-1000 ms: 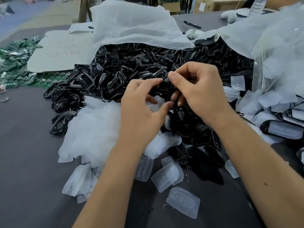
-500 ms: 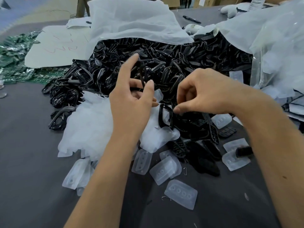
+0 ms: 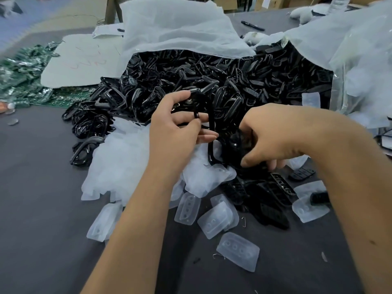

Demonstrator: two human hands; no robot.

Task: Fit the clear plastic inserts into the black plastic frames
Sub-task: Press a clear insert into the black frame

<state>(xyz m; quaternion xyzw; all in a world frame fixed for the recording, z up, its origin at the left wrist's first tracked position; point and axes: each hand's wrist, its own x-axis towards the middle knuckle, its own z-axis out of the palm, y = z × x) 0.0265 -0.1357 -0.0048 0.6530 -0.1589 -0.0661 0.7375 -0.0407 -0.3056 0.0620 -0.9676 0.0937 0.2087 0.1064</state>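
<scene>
A black frame (image 3: 211, 143) is pinched by the left hand (image 3: 176, 128); black parts are gripped beside it by the right hand (image 3: 273, 141). Clear inserts (image 3: 218, 225) are scattered below both hands on the surface (image 3: 38, 209).

The desk (image 3: 42, 187) is dark grey. The frames (image 3: 191, 81) heaped on it are glossy black. The inserts (image 3: 237, 251) are frosted clear, each with a row of small round dimples. The plastic bag (image 3: 174, 28) is milky white. The circuit boards (image 3: 19, 75) are green with silvery spots. The marker (image 3: 252, 25) is black.
</scene>
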